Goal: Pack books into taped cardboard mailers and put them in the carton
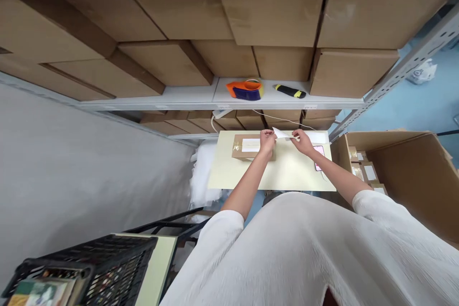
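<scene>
Between my two hands, above the pale yellow table (229,174), is a small white paper sheet (281,133), bent up at its left end. My left hand (267,142) pinches the sheet's left side and is in front of part of a cardboard box (238,147). The box lies on the table with a white label (250,145) on its top and clear tape at its left end. At the sheet's right end, the fingers of my right hand (303,142) are closed on it. A phone (319,157) with a lit pink screen lies by my right forearm.
On the shelf ahead sit an orange and blue tape dispenser (247,90), a black and yellow utility knife (290,91) and several cardboard boxes (272,5). A large open carton (405,162) with small labelled boxes stands right. A black crate (122,263) is at lower left.
</scene>
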A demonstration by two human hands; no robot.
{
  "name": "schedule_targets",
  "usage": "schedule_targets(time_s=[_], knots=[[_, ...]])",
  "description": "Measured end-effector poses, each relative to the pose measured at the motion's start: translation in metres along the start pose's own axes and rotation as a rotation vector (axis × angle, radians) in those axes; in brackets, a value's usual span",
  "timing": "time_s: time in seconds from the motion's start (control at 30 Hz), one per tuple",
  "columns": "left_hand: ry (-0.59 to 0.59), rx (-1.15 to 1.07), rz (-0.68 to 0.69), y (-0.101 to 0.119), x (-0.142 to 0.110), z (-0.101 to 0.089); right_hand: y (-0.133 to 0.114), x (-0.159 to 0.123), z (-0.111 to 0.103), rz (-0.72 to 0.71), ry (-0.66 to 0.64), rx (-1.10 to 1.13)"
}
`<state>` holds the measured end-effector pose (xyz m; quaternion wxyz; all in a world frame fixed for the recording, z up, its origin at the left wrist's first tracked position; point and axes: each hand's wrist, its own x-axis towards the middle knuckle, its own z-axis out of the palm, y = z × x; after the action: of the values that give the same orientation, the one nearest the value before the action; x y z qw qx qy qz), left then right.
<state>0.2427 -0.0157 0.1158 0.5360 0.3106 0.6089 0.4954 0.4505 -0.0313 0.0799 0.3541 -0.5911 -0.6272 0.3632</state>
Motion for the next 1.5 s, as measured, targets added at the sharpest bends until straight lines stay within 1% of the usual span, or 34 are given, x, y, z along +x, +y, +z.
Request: schedule_targets(time_s=[0.07,0.1,0.2,0.3,0.4,0.5,0.57,0.63,0.7,0.8,0.9,1.0,1.27,1.4,1.5], knots=[[0.011,-0.033,-0.059,0.009,0.002,-0.024,-0.019,0.007,0.009,-0.01,0.037,0.052],[0.021,-0.042,-0.06,0.014,0.004,-0.037,-0.028,0.011,0.014,-0.001,0.043,0.077],[0.045,0.015,0.058,0.024,0.012,-0.077,-0.054,0.019,0.031,0.052,0.033,0.139],[-0.025,0.071,0.146,0.026,0.022,-0.111,-0.073,0.022,0.05,0.092,-0.022,0.176],[-0.096,0.092,0.154,0.024,0.032,-0.136,-0.087,0.02,0.069,0.11,-0.089,0.182],[-0.101,0.115,0.132,0.02,0.04,-0.157,-0.097,0.017,0.085,0.151,-0.125,0.147],[-0.1,0.15,0.127,0.018,0.043,-0.169,-0.102,0.015,0.096,0.179,-0.11,0.13],[-0.09,0.218,0.133,0.016,0.046,-0.179,-0.105,0.014,0.106,0.211,-0.063,0.121],[-0.074,0.318,0.135,0.014,0.047,-0.187,-0.106,0.015,0.116,0.254,-0.013,0.099],[-0.074,0.49,0.118,0.012,0.047,-0.193,-0.106,0.015,0.129,0.3,0.043,0.013],[-0.091,0.648,0.093,0.01,0.044,-0.194,-0.104,0.013,0.138,0.297,0.083,-0.085],[-0.107,0.758,0.079,0.008,0.04,-0.194,-0.099,0.01,0.143,0.285,0.095,-0.162],[-0.148,0.831,0.075,0.007,0.033,-0.193,-0.09,0.007,0.15,0.276,0.067,-0.287],[-0.14,0.871,0.08,0.005,0.034,-0.192,-0.089,0.008,0.153,0.271,0.045,-0.343],[-0.137,0.879,0.112,0.001,0.036,-0.191,-0.088,0.008,0.155,0.264,0.027,-0.379]])
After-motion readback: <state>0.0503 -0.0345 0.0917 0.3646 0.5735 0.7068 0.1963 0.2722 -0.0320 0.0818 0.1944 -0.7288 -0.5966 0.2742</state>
